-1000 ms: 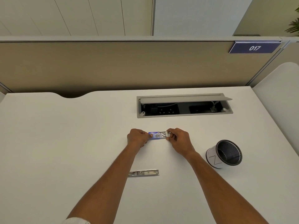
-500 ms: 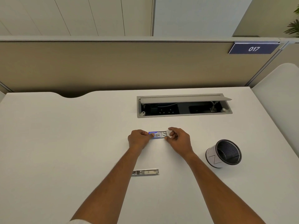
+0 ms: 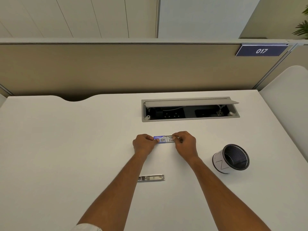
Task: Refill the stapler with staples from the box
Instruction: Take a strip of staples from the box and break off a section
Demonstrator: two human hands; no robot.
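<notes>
Left fingers: the left hand (image 3: 144, 145) has its fingers (image 3: 154, 141) curled round the left end of the staple box (image 3: 162, 139), thumb side toward the person.
Right fingers: the right hand (image 3: 185, 144) has its fingers (image 3: 177, 135) bent and pinching the right end of the same box, so both hands grip it.
Staple box: small and flat, lying lengthways between the two hands, at or just above the table (image 3: 66, 147); I cannot tell whether it touches. Its left part is blue with print, its right part pale with dark marks too small to read.
Stapler: a slim metal stapler (image 3: 152, 178) lies flat on the table, nearer the person than the box and well apart from it, between the two forearms; its left end is hidden behind the left forearm.
Sleeve: a white sleeve (image 3: 86, 227) shows at the bottom edge on the left arm.
Cup: a round pen cup (image 3: 221, 164) with a dark lining stands to the right of the right forearm.
Hatch: a grey cable hatch (image 3: 190, 120) is set in the table beyond the hands, its flap raised.
Behind: a beige partition (image 3: 116, 67) bears a blue sign (image 3: 261, 50) reading 017.
</notes>
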